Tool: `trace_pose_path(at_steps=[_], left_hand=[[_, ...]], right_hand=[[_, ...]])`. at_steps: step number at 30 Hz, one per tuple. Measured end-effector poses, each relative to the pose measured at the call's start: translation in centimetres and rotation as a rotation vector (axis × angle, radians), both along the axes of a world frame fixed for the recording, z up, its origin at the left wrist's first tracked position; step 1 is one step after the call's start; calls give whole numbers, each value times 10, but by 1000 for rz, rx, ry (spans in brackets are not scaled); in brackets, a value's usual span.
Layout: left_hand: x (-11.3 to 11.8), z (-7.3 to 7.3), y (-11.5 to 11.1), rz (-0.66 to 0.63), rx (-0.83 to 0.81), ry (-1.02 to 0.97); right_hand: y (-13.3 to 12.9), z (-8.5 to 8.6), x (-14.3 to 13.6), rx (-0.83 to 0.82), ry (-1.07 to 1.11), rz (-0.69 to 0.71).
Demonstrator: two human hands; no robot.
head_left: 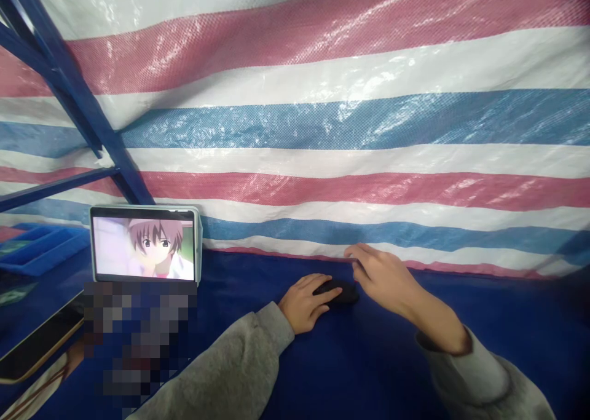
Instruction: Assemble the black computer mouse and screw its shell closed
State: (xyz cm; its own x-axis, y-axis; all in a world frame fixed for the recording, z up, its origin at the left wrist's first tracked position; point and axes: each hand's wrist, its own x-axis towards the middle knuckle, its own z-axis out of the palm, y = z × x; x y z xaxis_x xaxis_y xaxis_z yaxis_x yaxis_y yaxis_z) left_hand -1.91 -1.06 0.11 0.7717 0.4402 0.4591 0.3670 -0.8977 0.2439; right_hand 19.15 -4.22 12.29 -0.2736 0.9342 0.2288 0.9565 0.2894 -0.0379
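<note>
A black, rounded object [348, 293] lies on the dark blue surface [341, 371]. Over its left end rests my left hand [308, 302], palm down with the fingers spread on it. My right hand [380, 278] is raised just to the right of and above the black object, near the base of the striped sheet. Its fingers are bent, with thumb and index finger near each other; whether something thin is between them is too small to tell.
A tablet [145, 245] in a pale case stands at the left, showing a cartoon. A phone [43, 337] is at the lower left, by a pixelated patch. Blue trays [43, 248] and a blue metal frame [87, 94] are farther left. A striped sheet [350, 118] hangs behind.
</note>
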Motion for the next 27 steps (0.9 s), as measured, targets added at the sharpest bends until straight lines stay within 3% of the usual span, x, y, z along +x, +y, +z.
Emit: trace_pose_path(at_steps=[5,10,14,19,27], left_hand=[[-1,0,0,-2,5,-3],[-1,-2,1,2,-4,4],[-1,-2,0,11,-1,9],[0,0,0,8,6,2],[0,-2,1,6,-1,-8]], right_hand=[[1,1,2,-22,-53,-100],[-1,3,1,-20,-6,-20],[0,2,1,-44,-33,-103],[1,0,2,-21,34,-33],[0,0,-1,-28,1,-78]])
